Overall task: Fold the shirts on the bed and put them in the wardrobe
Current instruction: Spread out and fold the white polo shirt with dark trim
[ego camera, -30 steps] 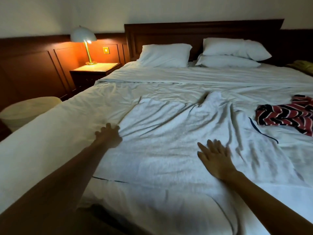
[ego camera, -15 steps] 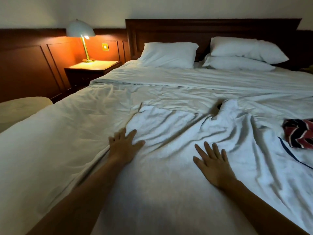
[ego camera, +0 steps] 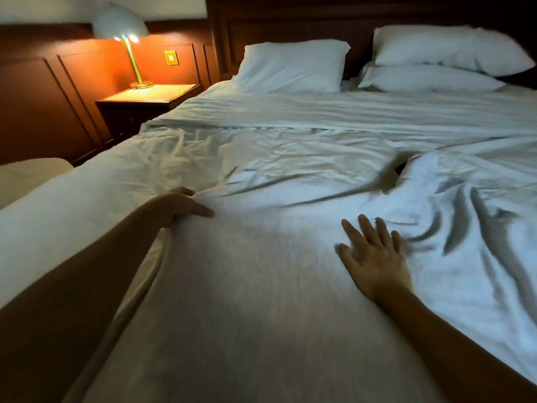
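A white shirt lies spread flat on the white bed, its neck opening toward the pillows and its right part wrinkled. My left hand grips the shirt's left edge near the sleeve, thumb on top and fingers tucked under the cloth. My right hand rests palm down on the shirt's right half with its fingers straight and spread.
Three white pillows lean on the dark wooden headboard. A lit lamp stands on a nightstand left of the bed. A cream round seat sits at the left edge.
The view moved closer and left, so the striped red and black shirt left the frame. My left hand went from lying flat to gripping the shirt's left edge. My right hand stayed flat.
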Demonstrator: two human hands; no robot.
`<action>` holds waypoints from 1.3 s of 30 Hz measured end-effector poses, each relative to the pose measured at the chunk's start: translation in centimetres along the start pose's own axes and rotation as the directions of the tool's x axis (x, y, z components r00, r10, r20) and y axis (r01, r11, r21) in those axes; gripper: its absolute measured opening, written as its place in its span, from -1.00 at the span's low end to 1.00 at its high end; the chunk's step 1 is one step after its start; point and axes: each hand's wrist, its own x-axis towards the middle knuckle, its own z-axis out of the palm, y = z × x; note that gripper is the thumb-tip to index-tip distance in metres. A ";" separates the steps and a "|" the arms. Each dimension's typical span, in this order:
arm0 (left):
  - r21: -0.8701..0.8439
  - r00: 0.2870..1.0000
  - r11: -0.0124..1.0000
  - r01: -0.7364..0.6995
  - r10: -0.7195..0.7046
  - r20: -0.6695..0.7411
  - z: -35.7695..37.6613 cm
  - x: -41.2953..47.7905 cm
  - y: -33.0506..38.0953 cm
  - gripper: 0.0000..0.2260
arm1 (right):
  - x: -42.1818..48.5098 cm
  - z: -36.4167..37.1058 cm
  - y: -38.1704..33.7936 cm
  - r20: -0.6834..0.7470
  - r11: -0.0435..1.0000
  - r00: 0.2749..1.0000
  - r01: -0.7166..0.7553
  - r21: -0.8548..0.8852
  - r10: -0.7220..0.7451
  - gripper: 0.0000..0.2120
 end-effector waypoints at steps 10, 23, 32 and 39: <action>-0.011 0.937 0.987 -0.161 0.149 -0.315 3.1 3.3 0.6 -0.18 | 1.0 0.1 -0.4 0.012 1.000 1.000 0.000 -0.027 0.000 -0.27; 0.150 0.768 0.982 -0.117 0.185 -0.613 3.5 10.9 4.5 -0.65 | 4.0 0.7 -1.2 -0.037 0.999 0.999 -0.011 -0.043 0.009 -0.34; 0.603 0.601 0.637 -0.481 0.740 -0.303 11.3 6.2 4.5 -0.49 | 3.7 0.6 -1.0 -0.084 0.999 0.996 -0.018 0.050 0.022 -0.34; 0.632 0.864 0.698 -0.337 0.495 -0.087 9.5 3.8 -2.7 -0.28 | 3.9 0.6 -0.5 0.019 1.000 1.000 -0.005 -0.015 0.005 -0.32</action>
